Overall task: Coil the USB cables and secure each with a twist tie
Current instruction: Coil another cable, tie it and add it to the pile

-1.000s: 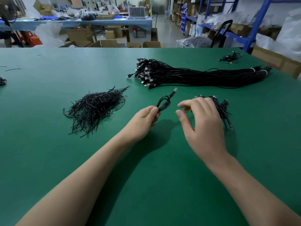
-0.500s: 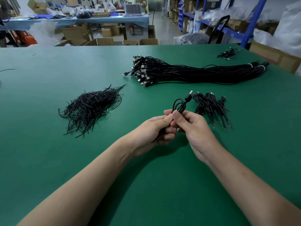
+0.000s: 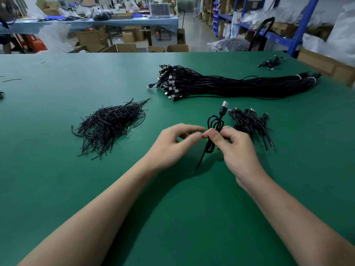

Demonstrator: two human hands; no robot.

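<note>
Pinching a coiled cable (image 3: 222, 112) mid-coil between thumb and curled fingers, right hand (image 3: 238, 152) just above the table (image 3: 57, 189), left hand (image 3: 172, 144) just beside, fingers loosely bent, nothing visibly held, tied coils (image 3: 247, 121) right, ties (image 3: 109, 123) left, bundle (image 3: 230, 87) beyond.

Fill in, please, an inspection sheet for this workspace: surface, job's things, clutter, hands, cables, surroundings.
Surface: green table, matt covering.
Job's things: heap of twist ties at the left; coiled cable held above the table, one thin black end hanging down.
Clutter: stray ties at the far left; small cable cluster at the far right.
Hands: right hand grips the coiled cable at its middle; left hand is blurred, fingertips close to the right thumb, pinch cannot be told.
Cables: long bundle of straight cables at the back, plugs leftward; pile of finished coils beside the right hand.
Surroundings: blue shelving, cardboard boxes, second table behind.
</note>
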